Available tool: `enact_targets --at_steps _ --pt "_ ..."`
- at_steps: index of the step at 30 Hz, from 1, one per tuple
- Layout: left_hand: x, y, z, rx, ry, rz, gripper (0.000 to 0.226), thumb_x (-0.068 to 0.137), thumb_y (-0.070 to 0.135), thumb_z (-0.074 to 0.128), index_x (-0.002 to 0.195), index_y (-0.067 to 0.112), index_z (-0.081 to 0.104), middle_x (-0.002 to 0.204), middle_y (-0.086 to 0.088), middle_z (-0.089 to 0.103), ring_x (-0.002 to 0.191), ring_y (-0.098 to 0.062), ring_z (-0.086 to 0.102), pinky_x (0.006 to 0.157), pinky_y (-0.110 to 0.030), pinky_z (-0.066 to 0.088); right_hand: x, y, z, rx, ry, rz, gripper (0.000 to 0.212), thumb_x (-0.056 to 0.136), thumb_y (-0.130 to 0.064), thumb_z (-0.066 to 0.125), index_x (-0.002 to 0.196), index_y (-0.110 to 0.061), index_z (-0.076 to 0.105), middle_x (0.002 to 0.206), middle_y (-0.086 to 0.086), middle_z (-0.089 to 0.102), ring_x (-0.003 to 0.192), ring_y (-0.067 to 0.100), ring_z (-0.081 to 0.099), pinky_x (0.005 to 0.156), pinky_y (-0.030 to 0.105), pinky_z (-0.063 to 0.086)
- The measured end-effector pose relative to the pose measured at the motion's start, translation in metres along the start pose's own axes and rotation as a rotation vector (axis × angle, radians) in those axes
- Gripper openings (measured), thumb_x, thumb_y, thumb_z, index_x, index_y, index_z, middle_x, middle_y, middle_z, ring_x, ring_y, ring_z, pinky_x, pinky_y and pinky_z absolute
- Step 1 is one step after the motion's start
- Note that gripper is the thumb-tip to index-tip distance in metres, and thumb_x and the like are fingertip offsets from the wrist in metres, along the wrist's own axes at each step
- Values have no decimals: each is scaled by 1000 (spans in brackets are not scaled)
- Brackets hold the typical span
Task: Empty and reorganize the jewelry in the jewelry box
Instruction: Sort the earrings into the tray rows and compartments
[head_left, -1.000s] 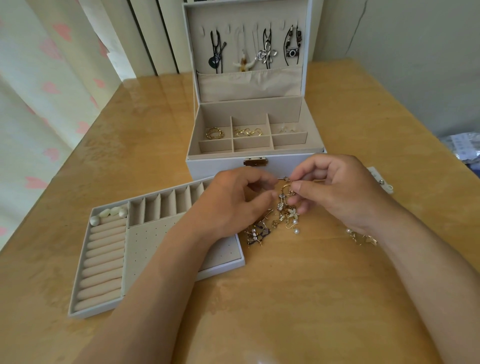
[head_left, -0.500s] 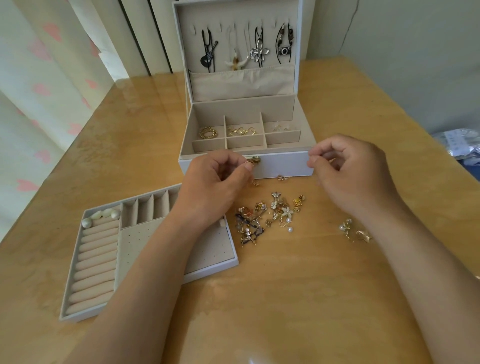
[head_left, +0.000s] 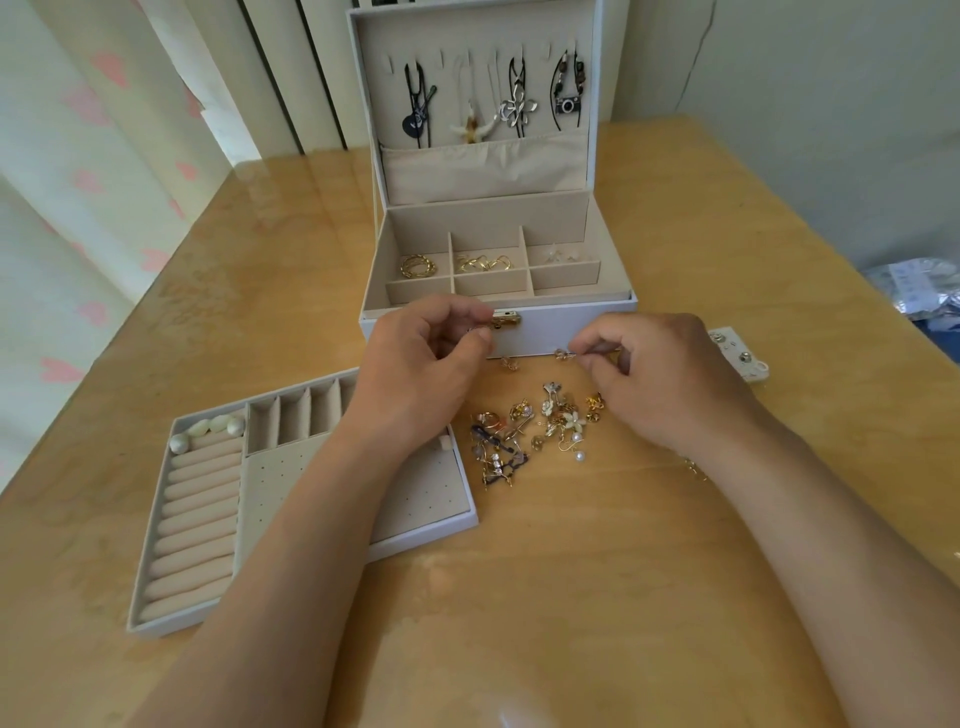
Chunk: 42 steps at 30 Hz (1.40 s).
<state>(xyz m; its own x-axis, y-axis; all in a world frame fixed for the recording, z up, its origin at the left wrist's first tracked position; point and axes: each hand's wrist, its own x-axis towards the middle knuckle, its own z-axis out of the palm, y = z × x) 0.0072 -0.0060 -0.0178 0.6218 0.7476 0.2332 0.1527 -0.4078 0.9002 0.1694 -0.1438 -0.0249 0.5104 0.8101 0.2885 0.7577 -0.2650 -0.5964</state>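
Wooden table (head_left: 623, 597), glossy. Pale curtain (head_left: 78, 218) with pink hearts runs down the left of the frame, grey wall upper right.

Box (head_left: 576, 327) sits top centre with its lid (head_left: 363, 130) up. Four pendants hang inside the lid: guitar (head_left: 418, 117), white flower (head_left: 471, 130), silver flower (head_left: 516, 111), camera (head_left: 568, 104). A fabric pocket (head_left: 483, 166) sits below them. The base is split into cells: gold rings (head_left: 417, 266) back left, gold hoops (head_left: 483, 262) back middle, pale clear bits (head_left: 561, 254) back right.

Tray (head_left: 208, 618) lies lower left, angled and apart from the box. Your left forearm crosses its right part. Ring rolls (head_left: 200, 519) fill its left column, with pale beads (head_left: 208, 428) at the top of that column. Narrow slots run along its far edge.

Pile (head_left: 540, 431) of loose jewelry lies mid-frame on the table, just in front of the box, between the tray and your right hand (head_left: 660, 379). One small gold piece (head_left: 510, 364) lies apart from it, near the box's front wall.

Your left hand (head_left: 421, 364) hovers just left of the latch (head_left: 506, 318), fingers curled, thumb against forefinger. I can't tell if anything is in that pinch.

Your right hand pinches a small earring (head_left: 562, 354) between thumb and forefinger, low against the box front, other fingers curled.

White card (head_left: 737, 356) with studs lies right of that hand, near the box corner. Plastic bag (head_left: 919, 291) sits at the right edge.
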Motion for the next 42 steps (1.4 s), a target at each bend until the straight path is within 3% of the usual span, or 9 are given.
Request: enact_targets --at_steps 4,9,12,16,22,26,32,37,42 --pt "-1 2 -3 28 12 -2 17 92 9 66 93 24 74 80 -7 73 79 -29 68 76 -45 58 -3 -8 1 -7 -104 -73 18 91 -14 67 99 -27 76 62 -45 50 62 -15 52 58 20 31" --pt "0 2 -5 -10 26 -6 10 86 4 71 87 14 72 81 -12 73 76 -31 68 72 -42 57 -7 -21 15 -32 -142 -276 20 91 -19 60 103 -24 74 89 -17 63 82 6 53 73 38 49" --pt "2 -1 -6 1 58 -3 7 84 4 72 84 12 72 78 -11 73 76 -33 68 72 -44 58 -11 -29 25 -105 -207 -342 27 90 -29 52 107 -26 72 100 -11 66 92 19 55 81 43 45" --pt "4 -3 -7 10 102 -11 6 83 5 72 83 11 72 76 -4 72 72 -26 68 66 -32 54 -15 -36 36 -234 -352 -334 44 93 -40 34 121 -35 68 110 -13 62 101 18 50 87 40 38" --pt "4 -6 -6 20 81 -5 8 84 4 71 82 12 71 77 -2 71 70 -18 67 65 -23 51 -13 -34 35 -196 -361 -267 34 87 -40 46 111 -35 70 109 -14 60 105 18 51 96 44 39" --pt "4 -8 -6 21 59 -4 7 84 4 70 84 12 70 78 -5 72 75 -25 68 68 -27 53 -13 -34 36 -142 -299 -304 10 84 -29 59 92 -30 65 91 -17 58 89 13 50 94 43 39" --pt "2 -5 -7 5 54 18 7 85 4 71 86 11 71 80 -6 71 76 -24 68 66 -24 53 -11 -35 24 336 -170 -127 17 82 -5 76 79 -21 72 75 -10 70 73 2 63 70 11 46" --pt "-3 4 -10 -180 -67 -43 11 88 -2 69 94 7 73 81 -10 70 74 -19 72 74 -34 61 -5 -35 14 930 -176 94 11 74 -9 78 80 -19 78 75 4 73 70 15 68 66 24 55" --pt "-3 10 -15 -469 -210 -155 20 91 -10 60 95 4 74 82 -16 72 79 -26 73 74 -33 60 -5 -38 6 1157 -209 183 16 70 -4 71 83 -8 79 80 18 74 74 23 71 65 27 57"
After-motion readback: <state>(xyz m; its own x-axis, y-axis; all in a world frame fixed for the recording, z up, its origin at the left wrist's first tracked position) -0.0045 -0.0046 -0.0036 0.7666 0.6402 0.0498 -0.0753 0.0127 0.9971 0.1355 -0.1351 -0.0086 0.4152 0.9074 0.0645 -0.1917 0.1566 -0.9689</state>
